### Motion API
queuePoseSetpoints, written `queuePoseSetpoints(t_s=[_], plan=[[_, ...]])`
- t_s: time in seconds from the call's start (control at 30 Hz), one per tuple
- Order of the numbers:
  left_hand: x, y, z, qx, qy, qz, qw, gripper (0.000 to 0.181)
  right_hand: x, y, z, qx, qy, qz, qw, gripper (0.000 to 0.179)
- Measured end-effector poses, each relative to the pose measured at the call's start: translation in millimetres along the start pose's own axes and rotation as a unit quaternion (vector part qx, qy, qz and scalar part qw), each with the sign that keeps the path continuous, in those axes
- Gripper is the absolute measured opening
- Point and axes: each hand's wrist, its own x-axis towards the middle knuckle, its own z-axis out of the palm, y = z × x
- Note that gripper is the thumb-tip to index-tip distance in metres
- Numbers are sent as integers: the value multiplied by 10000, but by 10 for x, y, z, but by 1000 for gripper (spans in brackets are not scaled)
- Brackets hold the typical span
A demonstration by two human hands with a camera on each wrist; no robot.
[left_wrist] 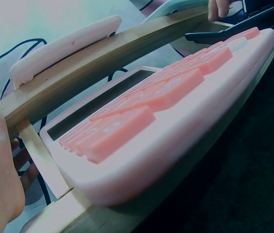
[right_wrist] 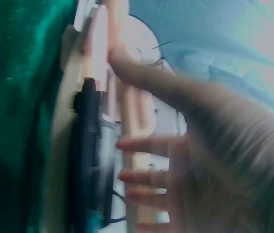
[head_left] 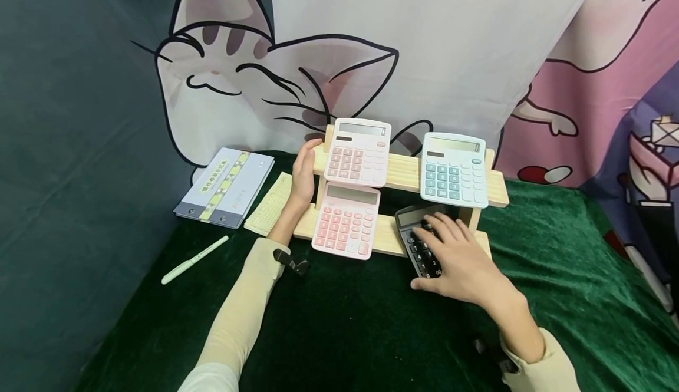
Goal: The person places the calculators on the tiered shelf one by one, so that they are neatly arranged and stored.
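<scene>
A two-tier wooden rack (head_left: 403, 172) holds several calculators. My left hand (head_left: 303, 174) rests against the rack's left end, its fingers extending up past the upper shelf. Beside it, a white calculator with pink keys (head_left: 356, 153) leans on the upper tier, and a pink calculator (head_left: 346, 221) stands below. On the lower right, a black calculator (head_left: 419, 250) leans at a slant. My right hand (head_left: 461, 256) is spread over its keys, thumb near its lower edge. In the right wrist view, the fingers (right_wrist: 144, 177) are extended beside the dark calculator (right_wrist: 86, 160), blurred.
A white calculator with teal keys (head_left: 454, 170) leans on the upper right tier. Left of the rack lie a notebook (head_left: 225, 187), a yellow printed sheet (head_left: 269, 206) and a light green pen (head_left: 195, 260). A green cloth (head_left: 350, 327) covers the table before a printed curtain (head_left: 451, 44).
</scene>
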Motion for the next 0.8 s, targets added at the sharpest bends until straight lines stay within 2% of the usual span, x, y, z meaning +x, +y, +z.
queuePoseSetpoints(t_s=[0.07, 0.2, 0.4, 0.8], plan=[[0, -2, 0, -39, 5, 19, 10000, 42, 43, 21, 49, 136, -179, -293, 9993, 105], [-1, -3, 1, -83, 15, 38, 10000, 42, 72, 76, 94, 321, -493, -368, 9976, 113], [10, 20, -14, -45, 38, 62, 10000, 42, 83, 103, 72, 252, -418, -377, 9981, 111], [-3, 9, -9, -76, -16, 18, 10000, 42, 63, 84, 57, 28, -340, 415, 9986, 105]])
